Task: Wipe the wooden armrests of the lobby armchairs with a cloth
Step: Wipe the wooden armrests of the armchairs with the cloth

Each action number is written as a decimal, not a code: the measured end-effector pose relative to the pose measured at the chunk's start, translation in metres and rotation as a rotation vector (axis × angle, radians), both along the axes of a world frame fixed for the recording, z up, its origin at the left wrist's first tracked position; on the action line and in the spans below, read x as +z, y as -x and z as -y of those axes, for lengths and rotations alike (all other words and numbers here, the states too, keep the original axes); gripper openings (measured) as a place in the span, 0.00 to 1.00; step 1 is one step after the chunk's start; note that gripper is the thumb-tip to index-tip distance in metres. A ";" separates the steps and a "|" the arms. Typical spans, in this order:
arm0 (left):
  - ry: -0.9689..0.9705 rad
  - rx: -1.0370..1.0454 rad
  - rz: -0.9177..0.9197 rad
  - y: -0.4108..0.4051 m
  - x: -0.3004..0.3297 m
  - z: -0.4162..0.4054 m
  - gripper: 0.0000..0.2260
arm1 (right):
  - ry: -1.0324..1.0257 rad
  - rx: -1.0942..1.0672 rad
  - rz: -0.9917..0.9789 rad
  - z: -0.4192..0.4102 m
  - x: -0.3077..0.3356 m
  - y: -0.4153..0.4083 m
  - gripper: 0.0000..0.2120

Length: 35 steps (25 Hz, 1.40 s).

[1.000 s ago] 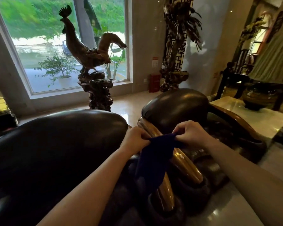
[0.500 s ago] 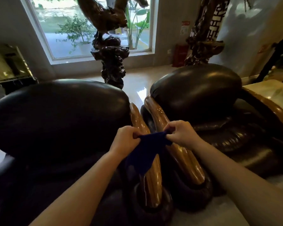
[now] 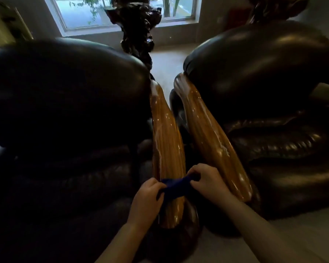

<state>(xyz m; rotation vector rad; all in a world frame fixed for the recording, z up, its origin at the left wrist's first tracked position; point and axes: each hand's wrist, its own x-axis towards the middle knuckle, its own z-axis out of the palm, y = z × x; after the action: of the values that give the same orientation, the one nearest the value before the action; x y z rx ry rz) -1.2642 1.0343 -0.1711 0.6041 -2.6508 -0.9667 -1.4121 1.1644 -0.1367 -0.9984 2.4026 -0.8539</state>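
Both hands, left hand (image 3: 146, 194) and right hand (image 3: 207, 182), are pinching a dark blue cloth (image 3: 176, 188) stretched across the near end of the left chair's glossy golden wooden armrest (image 3: 165, 130). Looks barely started; the neighbouring wooden armrest (image 3: 207, 130) seems untouched.

Two armchairs stood side by side, left armchair (image 3: 65, 111) and right armchair (image 3: 264, 82), their armrests adjacent; a carved stand (image 3: 137, 29) stood behind.

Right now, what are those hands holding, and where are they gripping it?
A dark blue cloth, pinched at opposite ends by the left hand and right hand.
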 end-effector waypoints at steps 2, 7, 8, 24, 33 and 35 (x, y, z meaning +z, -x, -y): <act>-0.014 -0.036 0.025 -0.013 -0.043 -0.017 0.09 | -0.022 -0.006 0.027 -0.013 -0.045 -0.009 0.08; -0.086 0.014 0.094 -0.025 -0.118 -0.032 0.09 | -0.027 -0.005 0.101 -0.031 -0.130 -0.027 0.10; -0.100 0.021 0.103 -0.025 -0.128 -0.031 0.09 | -0.020 -0.011 0.104 -0.032 -0.142 -0.030 0.11; 0.337 0.193 0.039 0.017 -0.219 -0.029 0.26 | 0.228 -0.520 -0.181 0.041 -0.242 -0.066 0.29; 0.363 0.242 0.051 0.091 -0.184 0.025 0.26 | 0.331 -0.241 -0.399 0.088 -0.208 0.016 0.21; 0.359 0.235 0.038 0.116 -0.175 0.045 0.25 | 0.354 -0.181 -0.426 0.104 -0.198 0.044 0.20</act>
<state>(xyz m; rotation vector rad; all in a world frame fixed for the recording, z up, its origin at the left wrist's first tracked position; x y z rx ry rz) -1.3804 0.9890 -0.3457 0.8257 -2.6164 -0.4047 -1.4560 1.0600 -0.3344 -1.2056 2.7920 -1.2756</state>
